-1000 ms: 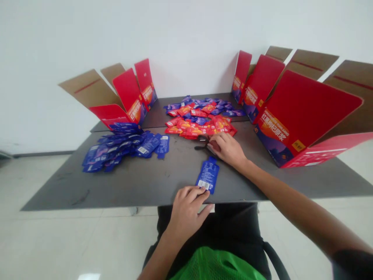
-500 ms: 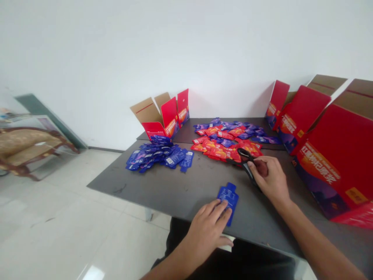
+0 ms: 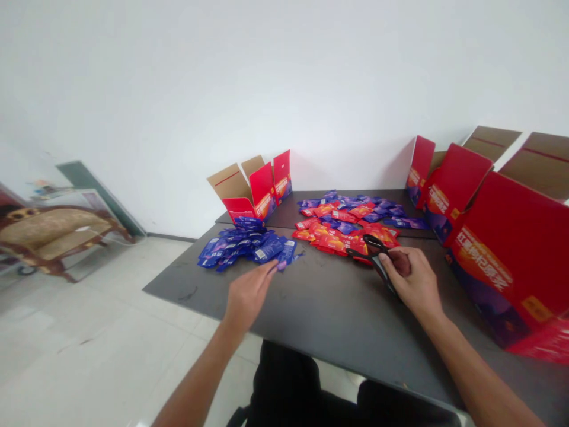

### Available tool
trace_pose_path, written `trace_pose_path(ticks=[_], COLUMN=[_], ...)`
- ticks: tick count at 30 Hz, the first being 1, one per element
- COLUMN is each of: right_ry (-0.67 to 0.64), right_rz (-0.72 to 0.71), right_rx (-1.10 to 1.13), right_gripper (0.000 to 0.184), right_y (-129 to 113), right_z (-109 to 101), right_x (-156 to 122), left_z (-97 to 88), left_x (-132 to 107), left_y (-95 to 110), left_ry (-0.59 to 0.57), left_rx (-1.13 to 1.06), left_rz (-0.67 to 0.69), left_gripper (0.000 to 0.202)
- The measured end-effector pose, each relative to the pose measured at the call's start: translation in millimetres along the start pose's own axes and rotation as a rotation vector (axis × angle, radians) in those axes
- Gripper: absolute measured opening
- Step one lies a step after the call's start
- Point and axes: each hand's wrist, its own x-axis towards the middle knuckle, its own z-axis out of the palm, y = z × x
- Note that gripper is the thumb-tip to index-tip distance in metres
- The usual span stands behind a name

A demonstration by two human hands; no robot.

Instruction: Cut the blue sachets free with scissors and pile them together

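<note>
Your L hand has left the table's front edge and gone up-left to the blue pile. The single blue pouch it pressed there 0.5 s ago is gone from that spot. R hand hasn't shifted much.

Far left, off the table: a wooden chair on the pale floor, w/ a framed panel leaning on the wall behind it.

L hand: palm down, fingers straight and close together, holding nothing. Tips are at the pile's near-right corner, just beside a loose pouch lying there. Can't tell if they touch it. The pile itself is all blue pouches, heaped on the table towards its left side.

Behind the pile, an open red box stands w/ flaps up, touching the pile's far edge.

Centre-back: a mixed pile of red and blue pouches, red mostly at the near side, blue at the back. It's just beside the blue pile, w/ a narrow gap between.

Scissors, black, sit at the mixed pile's near-right edge, in your R hand. That hand is curled tight round the handles, knuckles up, forearm running in from bottom right. Blades: can't tell if parted.

Right: three more open red boxes in a row along the table's edge, flaps up, the nearest one biggest in view.
</note>
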Motion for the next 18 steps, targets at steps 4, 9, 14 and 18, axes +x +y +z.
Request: trace_pose_path(ticks=[4, 9, 14, 18], right_ry=[-0.027, -0.088, -0.138, -0.154], right_rz=[-0.016, -0.004, -0.008, -0.020], right_rx=[0.015, 0.017, 0.024, 0.022], right_gripper=[0.035, 0.036, 0.035, 0.034], right_y=[1.5, 2.5, 0.8, 0.3], right_z=[0.9, 0.6, 1.0, 2.2], right_x=[0.1, 0.2, -0.8, -1.5], left_z=[20.3, 54.6, 74.9, 84.2], left_x=[26.4, 26.5, 10.7, 12.4], left_y=[-65.7, -109.9, -121.2, -124.2], left_ry=[-0.135, -0.343, -0.439, -0.455], left_rx=[0.160, 0.230, 0.244, 0.270], left_rz=[-0.003, 0.014, 0.007, -0.037], left_gripper=[0.037, 0.043, 0.040, 0.039])
